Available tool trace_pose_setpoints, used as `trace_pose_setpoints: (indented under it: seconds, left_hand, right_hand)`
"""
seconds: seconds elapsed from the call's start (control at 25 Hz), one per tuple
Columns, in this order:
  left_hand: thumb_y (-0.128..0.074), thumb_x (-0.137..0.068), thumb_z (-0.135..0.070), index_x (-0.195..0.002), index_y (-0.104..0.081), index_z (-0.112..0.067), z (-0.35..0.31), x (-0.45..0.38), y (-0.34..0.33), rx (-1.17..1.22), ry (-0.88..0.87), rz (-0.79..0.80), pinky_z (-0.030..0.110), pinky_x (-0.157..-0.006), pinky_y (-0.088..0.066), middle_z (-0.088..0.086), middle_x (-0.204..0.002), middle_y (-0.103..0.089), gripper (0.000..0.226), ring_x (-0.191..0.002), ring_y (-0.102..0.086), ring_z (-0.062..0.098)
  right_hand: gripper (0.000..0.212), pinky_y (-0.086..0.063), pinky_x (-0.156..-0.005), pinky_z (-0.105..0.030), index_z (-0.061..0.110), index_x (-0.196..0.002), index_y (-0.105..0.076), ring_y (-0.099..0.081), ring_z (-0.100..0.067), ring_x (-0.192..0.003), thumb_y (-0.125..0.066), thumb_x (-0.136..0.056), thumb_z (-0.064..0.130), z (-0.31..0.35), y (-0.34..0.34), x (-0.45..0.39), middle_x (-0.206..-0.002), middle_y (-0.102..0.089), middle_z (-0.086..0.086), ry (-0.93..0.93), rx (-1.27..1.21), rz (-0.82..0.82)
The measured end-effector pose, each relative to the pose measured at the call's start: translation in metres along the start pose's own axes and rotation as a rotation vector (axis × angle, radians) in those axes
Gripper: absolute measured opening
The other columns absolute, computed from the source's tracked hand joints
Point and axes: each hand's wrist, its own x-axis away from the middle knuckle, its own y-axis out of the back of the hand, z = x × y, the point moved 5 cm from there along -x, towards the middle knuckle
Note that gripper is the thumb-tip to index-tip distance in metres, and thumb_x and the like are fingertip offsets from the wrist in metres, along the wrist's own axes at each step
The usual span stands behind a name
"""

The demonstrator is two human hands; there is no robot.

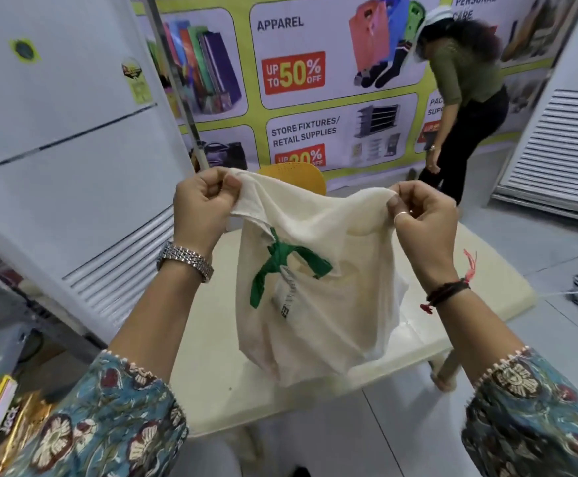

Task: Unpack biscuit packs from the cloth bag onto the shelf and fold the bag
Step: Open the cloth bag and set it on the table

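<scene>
Cloth bag (318, 290): cream fabric, held up in the air between both hands above the table; it hangs slack and crumpled, with a green handle strap (280, 266) draped across its front and a printed label below the strap (text too small to read).
Left hand (201, 204): fingers curled, pinching the bag's upper left edge; a metal-link wristwatch (185, 261) on the wrist.
Right hand (421, 215): fingers curled, pinching the bag's upper right edge; a ring on one finger, dark and red thread bands (447, 292) on the wrist.
Sleeves: teal floral print, both forearms in view.
Table (487, 277): cream plastic top, directly beneath the hanging bag.
Biscuit packs (2, 418): gold and yellow wrappers at the lower left edge, on what looks like a shelf (only partly in view).
Chair (301, 175): yellow back, showing just behind the bag's top edge.
Refrigerator (57, 115): white, left of the table.
Wall poster (294, 74): retail advertisement, "APPAREL", "UP TO 50% OFF".
Other person (466, 108): bent forward by the poster, well apart from the table.
</scene>
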Motion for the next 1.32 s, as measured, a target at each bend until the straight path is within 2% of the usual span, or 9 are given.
trace_pose_setpoints:
  seconds: [0.12, 0.28, 0.4, 0.72, 0.88, 0.96, 1.08, 1.2, 1.32]
  left_hand:
    - [-0.054, -0.091, -0.007, -0.089, -0.064, -0.007, 0.045, -0.030, -0.002, -0.015, 0.066, 0.063, 0.005, -0.047, -0.043, -0.027, -0.045, -0.060, 0.011, -0.045, -0.055, -0.010]
    - [-0.054, -0.091, -0.010, -0.092, -0.067, -0.004, 0.092, -0.073, -0.006, -0.009, 0.115, 0.140, 0.005, -0.043, -0.037, -0.020, -0.045, -0.059, 0.014, -0.041, -0.051, -0.008]
    - [-0.055, -0.091, -0.014, -0.082, -0.066, -0.013, 0.121, -0.104, -0.019, -0.022, 0.123, 0.258, 0.011, -0.042, -0.041, -0.014, -0.047, -0.059, 0.014, -0.038, -0.049, -0.003]
    - [-0.058, -0.090, -0.021, -0.074, -0.067, -0.024, 0.184, -0.108, -0.060, 0.081, 0.335, 0.379, 0.016, -0.049, -0.052, -0.017, -0.049, -0.065, 0.018, -0.041, -0.055, -0.001]
    - [-0.061, -0.088, -0.021, -0.078, -0.069, -0.015, 0.187, -0.114, -0.070, 0.184, 0.465, 0.342, 0.015, -0.048, -0.052, -0.010, -0.055, -0.066, 0.015, -0.047, -0.056, 0.004]
    - [-0.061, -0.088, -0.020, -0.077, -0.067, -0.011, 0.186, -0.118, -0.075, 0.227, 0.526, 0.344, 0.013, -0.046, -0.050, -0.009, -0.052, -0.065, 0.015, -0.045, -0.056, 0.003]
    - [-0.061, -0.088, -0.017, -0.074, -0.063, -0.009, 0.183, -0.125, -0.081, 0.272, 0.585, 0.347, 0.011, -0.045, -0.049, -0.009, -0.045, -0.061, 0.016, -0.038, -0.053, -0.001]
    - [-0.061, -0.088, -0.015, -0.076, -0.061, -0.007, 0.182, -0.130, -0.082, 0.270, 0.619, 0.341, 0.011, -0.046, -0.050, 0.002, -0.061, -0.056, 0.014, -0.036, -0.052, -0.001]
    - [-0.056, -0.090, -0.009, -0.089, -0.060, -0.006, 0.189, -0.134, -0.082, 0.295, 0.679, 0.321, 0.012, -0.046, -0.049, 0.007, -0.071, -0.057, 0.006, -0.038, -0.055, 0.001]
  right_hand:
    - [0.030, -0.046, -0.061, -0.029, 0.032, -0.071, -0.061, -0.053, -0.014, -0.065, -0.058, -0.079, 0.003, -0.041, -0.051, -0.014, -0.067, -0.059, 0.005, -0.105, 0.018, -0.011]
    - [0.019, -0.047, -0.066, -0.028, 0.016, -0.082, -0.065, -0.054, -0.011, -0.066, -0.057, -0.083, -0.001, -0.085, -0.095, -0.035, -0.071, -0.061, 0.001, -0.214, 0.041, -0.075]
    - [0.015, -0.049, -0.069, -0.033, 0.016, -0.082, -0.066, -0.056, -0.015, -0.070, -0.058, -0.082, 0.003, -0.116, -0.122, -0.055, -0.076, -0.063, -0.006, -0.254, 0.119, -0.066]
    - [0.017, -0.051, -0.074, -0.030, 0.018, -0.088, -0.066, -0.065, -0.022, -0.083, -0.060, -0.084, 0.003, -0.187, -0.125, -0.021, -0.084, -0.069, -0.004, -0.364, 0.365, 0.093]
    - [0.037, -0.047, -0.092, -0.032, 0.007, -0.110, -0.064, -0.057, -0.024, -0.106, -0.057, -0.078, -0.011, -0.147, -0.146, -0.014, -0.115, -0.064, -0.009, 0.287, 0.537, 0.285]
    - [0.045, -0.046, -0.092, -0.032, 0.009, -0.109, -0.067, -0.055, -0.027, -0.111, -0.054, -0.074, -0.015, -0.129, -0.164, -0.021, -0.120, -0.062, -0.012, 0.543, 0.598, 0.425]
    - [0.039, -0.049, -0.083, -0.038, 0.016, -0.106, -0.071, -0.059, -0.032, -0.107, -0.040, -0.089, -0.001, -0.119, -0.189, -0.037, -0.120, -0.063, -0.015, 0.737, 0.643, 0.590]
    - [0.048, -0.051, -0.075, -0.037, 0.016, -0.103, -0.072, -0.063, -0.031, -0.100, -0.024, -0.103, 0.018, -0.115, -0.205, -0.051, -0.115, -0.066, -0.013, 0.850, 0.641, 0.701]
    - [0.026, -0.053, -0.062, -0.031, 0.018, -0.100, -0.073, -0.067, -0.026, -0.084, -0.049, -0.092, 0.013, -0.121, -0.209, -0.060, -0.096, -0.072, -0.004, 0.818, 0.667, 0.826]
